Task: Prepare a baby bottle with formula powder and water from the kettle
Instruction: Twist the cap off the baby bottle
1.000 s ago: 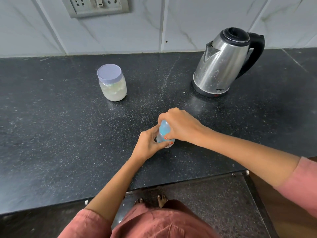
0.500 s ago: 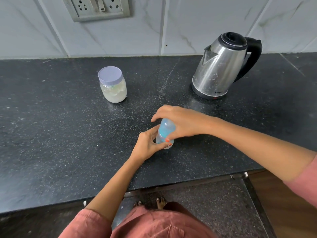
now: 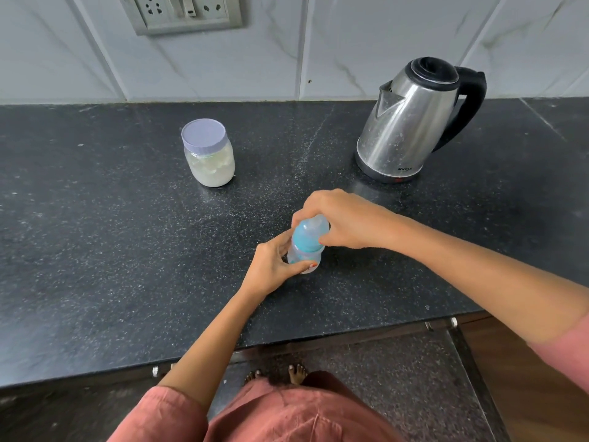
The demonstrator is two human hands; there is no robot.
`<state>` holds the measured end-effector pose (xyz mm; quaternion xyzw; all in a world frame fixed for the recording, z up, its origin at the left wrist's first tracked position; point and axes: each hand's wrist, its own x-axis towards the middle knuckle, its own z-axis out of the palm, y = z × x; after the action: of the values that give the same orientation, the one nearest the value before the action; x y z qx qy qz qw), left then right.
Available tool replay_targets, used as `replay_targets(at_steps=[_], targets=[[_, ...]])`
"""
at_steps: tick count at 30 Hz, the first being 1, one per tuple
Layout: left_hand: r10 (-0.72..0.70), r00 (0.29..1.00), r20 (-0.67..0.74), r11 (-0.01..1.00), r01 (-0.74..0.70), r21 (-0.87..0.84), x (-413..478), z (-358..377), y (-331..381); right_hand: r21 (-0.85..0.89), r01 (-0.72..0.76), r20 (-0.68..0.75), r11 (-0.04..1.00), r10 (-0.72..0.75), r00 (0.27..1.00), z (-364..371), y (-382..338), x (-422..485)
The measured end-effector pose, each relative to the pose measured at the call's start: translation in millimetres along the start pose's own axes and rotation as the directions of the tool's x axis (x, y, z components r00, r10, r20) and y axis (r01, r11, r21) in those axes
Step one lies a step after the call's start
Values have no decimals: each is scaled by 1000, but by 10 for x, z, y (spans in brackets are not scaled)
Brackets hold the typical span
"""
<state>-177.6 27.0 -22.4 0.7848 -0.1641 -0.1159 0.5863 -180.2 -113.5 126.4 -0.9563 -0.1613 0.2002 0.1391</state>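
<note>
A small clear baby bottle (image 3: 302,255) with a blue collar and a clear cap (image 3: 310,232) stands upright on the black countertop (image 3: 111,250). My left hand (image 3: 274,266) wraps around the bottle's lower body. My right hand (image 3: 344,221) grips the cap from above and the right. A clear jar of pale formula powder (image 3: 209,154) with a lilac lid stands behind and to the left. A steel kettle (image 3: 411,122) with a black handle stands at the back right, lid shut.
A tiled wall with a socket plate (image 3: 185,12) runs behind the counter. The counter's front edge (image 3: 318,341) lies just below my arms, with the floor and my bare feet beneath it.
My right hand has shifted on the bottle's top, so more of the blue collar and clear cap shows. The left hand keeps the same hold. The bottle stays in place.
</note>
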Motion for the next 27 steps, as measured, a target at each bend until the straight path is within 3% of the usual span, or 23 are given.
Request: replay_targets(at_steps=[4,9,12,16,20,24,27], targets=[[-7,1000,-2,1000,7,-5,-7,2,12,64,14,13,998,-15,1000,26,-9,0],[3,1000,13,1000,-3,-4,-7,-2,25,-146,-141,-106,979,126,986,63,-57,-13],[-10,1000,8,1000,10,-9,-7,6,13,-157,-98,-84,983,85,993,45,-90,-2],[-14,1000,-8,1000,14,-10,-7,13,-13,-7,28,11,1000,-28,1000,45,-61,34],[-10,1000,-5,1000,10,-13,-7,18,-11,112,12,-2,994,-12,1000,40,-23,27],[-6,1000,5,1000,6,-11,-10,18,6,-41,-123,-107,992,118,987,48,-21,-8],[-7,1000,-2,1000,7,-16,-9,20,6,-57,-92,-90,994,87,992,31,-67,-32]])
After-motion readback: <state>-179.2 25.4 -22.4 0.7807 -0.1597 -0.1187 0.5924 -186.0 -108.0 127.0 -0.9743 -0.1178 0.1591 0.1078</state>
